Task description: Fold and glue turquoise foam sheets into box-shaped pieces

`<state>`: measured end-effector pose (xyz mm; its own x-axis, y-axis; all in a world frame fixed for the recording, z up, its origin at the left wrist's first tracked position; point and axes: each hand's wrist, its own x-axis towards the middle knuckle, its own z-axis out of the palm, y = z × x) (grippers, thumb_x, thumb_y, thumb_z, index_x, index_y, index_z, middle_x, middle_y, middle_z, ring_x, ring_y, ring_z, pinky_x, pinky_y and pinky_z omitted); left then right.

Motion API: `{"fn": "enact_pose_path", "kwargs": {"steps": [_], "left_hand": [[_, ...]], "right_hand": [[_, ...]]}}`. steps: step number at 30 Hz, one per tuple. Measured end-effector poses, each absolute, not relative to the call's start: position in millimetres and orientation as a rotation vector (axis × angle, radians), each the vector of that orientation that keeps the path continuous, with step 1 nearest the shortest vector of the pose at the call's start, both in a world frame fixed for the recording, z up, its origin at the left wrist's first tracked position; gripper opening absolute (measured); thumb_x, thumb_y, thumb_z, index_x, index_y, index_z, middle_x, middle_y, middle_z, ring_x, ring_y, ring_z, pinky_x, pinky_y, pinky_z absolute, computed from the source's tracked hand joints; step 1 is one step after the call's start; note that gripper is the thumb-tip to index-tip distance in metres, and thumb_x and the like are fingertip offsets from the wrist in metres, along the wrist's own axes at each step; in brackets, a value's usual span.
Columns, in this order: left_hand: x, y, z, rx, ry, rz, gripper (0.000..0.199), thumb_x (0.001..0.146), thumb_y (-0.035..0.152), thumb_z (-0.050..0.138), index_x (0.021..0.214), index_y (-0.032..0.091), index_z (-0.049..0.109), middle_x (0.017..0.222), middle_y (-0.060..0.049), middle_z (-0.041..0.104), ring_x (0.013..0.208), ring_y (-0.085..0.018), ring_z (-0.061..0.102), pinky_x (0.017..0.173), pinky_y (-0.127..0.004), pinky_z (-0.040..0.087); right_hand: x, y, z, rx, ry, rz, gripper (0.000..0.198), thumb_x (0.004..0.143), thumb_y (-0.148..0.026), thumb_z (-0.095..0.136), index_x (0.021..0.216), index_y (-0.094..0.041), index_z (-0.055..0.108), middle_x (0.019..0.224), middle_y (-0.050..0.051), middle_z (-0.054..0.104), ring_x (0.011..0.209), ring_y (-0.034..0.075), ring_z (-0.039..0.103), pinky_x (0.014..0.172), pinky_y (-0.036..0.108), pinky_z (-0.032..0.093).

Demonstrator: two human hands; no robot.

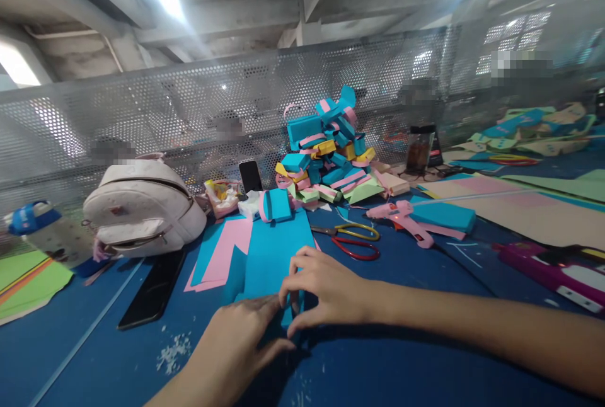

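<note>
Both half-curled, left hand (240, 339) and right hand (324, 290) flank a blue paper piece (287, 317), neither clearly nearer, hold unclear; the blue sheet (270, 252) just beyond runs lengthwise away.

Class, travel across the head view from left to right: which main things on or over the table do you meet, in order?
Bottle → white backpack → left hand → right hand → pink glue gun → purple tool.
</note>
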<state>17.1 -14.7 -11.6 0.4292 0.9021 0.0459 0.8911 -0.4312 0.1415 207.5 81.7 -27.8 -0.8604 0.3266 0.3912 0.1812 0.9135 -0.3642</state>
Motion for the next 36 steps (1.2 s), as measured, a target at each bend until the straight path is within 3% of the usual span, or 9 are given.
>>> {"fn": "enact_pose_path", "kwargs": {"steps": [4,8,11,14,18,23,30,36], "left_hand": [[16.4,-16.1,-8.8,2.614,1.7,-0.061,0.041,0.075,0.005,0.063,0.112,0.022,0.063,0.099,-0.009,0.075,0.089,-0.029,0.072,0.071,-0.035,0.057],[15.0,-15.5,-4.3,2.599,1.796,-0.101,0.033,0.08,0.003,0.05,0.1,0.024,0.066,0.082,-0.006,0.075,0.075,-0.025,0.073,0.062,-0.028,0.053],[14.2,-14.7,-5.0,2.629,1.792,-0.034,0.036,0.083,0.004,0.046,0.107,0.023,0.066,0.079,-0.007,0.075,0.07,-0.023,0.073,0.06,-0.027,0.053],[15.0,-12.5,-7.6,2.622,1.798,-0.012,0.039,0.086,0.006,0.047,0.12,0.021,0.061,0.093,-0.011,0.076,0.08,-0.026,0.074,0.065,-0.031,0.057],[13.7,-6.6,-11.1,2.675,1.844,0.141,0.043,0.088,0.009,0.051,0.129,0.02,0.056,0.122,-0.014,0.066,0.103,-0.028,0.068,0.083,-0.04,0.057],[5.9,1.6,-17.4,2.802,1.781,0.432,0.038,0.09,0.016,0.051,0.127,0.022,0.058,0.124,-0.01,0.065,0.106,-0.026,0.067,0.089,-0.041,0.056],[1.5,6.0,-25.2,2.723,1.7,0.534,0.034,0.089,0.019,0.055,0.123,0.022,0.061,0.118,-0.009,0.069,0.102,-0.026,0.068,0.084,-0.04,0.058],[-10.1,12.9,-28.5,2.776,1.698,0.58,0.053,0.083,0.029,0.067,0.133,0.024,0.049,0.13,-0.009,0.061,0.116,-0.027,0.06,0.096,-0.046,0.051]], "right_hand": [[207.5,76.5,-30.8,-0.362,-2.639,0.391,0.032,0.076,-0.052,0.071,0.091,-0.023,0.073,0.077,0.004,0.064,0.084,0.02,0.055,0.079,0.035,0.035],[208.9,72.9,-27.6,-0.432,-2.605,0.394,0.022,0.078,-0.041,0.073,0.094,-0.025,0.075,0.082,0.004,0.065,0.087,0.02,0.055,0.082,0.036,0.035],[208.5,72.8,-25.5,-0.531,-2.55,0.507,0.017,0.076,-0.034,0.077,0.092,-0.027,0.076,0.082,0.003,0.065,0.087,0.02,0.055,0.082,0.035,0.036],[206.6,75.5,-27.3,-0.655,-2.446,0.66,0.02,0.073,-0.029,0.08,0.092,-0.03,0.076,0.087,0.003,0.063,0.093,0.021,0.055,0.086,0.036,0.038],[203.8,78.9,-32.2,-0.684,-2.287,0.913,0.021,0.073,-0.023,0.078,0.093,-0.029,0.074,0.099,0.003,0.062,0.105,0.024,0.053,0.092,0.038,0.041],[200.9,75.6,-35.4,-0.456,-2.064,1.296,0.012,0.085,-0.014,0.059,0.095,-0.02,0.057,0.098,0.002,0.06,0.096,0.016,0.064,0.091,0.032,0.047],[200.8,72.6,-34.7,-0.428,-2.08,1.374,0.005,0.092,-0.016,0.049,0.092,-0.019,0.054,0.097,0.004,0.066,0.101,0.019,0.065,0.09,0.033,0.047],[202.0,82.8,-33.5,-0.437,-2.102,1.192,0.01,0.089,-0.014,0.052,0.089,-0.02,0.06,0.096,0.004,0.069,0.094,0.017,0.066,0.087,0.032,0.049]]}}
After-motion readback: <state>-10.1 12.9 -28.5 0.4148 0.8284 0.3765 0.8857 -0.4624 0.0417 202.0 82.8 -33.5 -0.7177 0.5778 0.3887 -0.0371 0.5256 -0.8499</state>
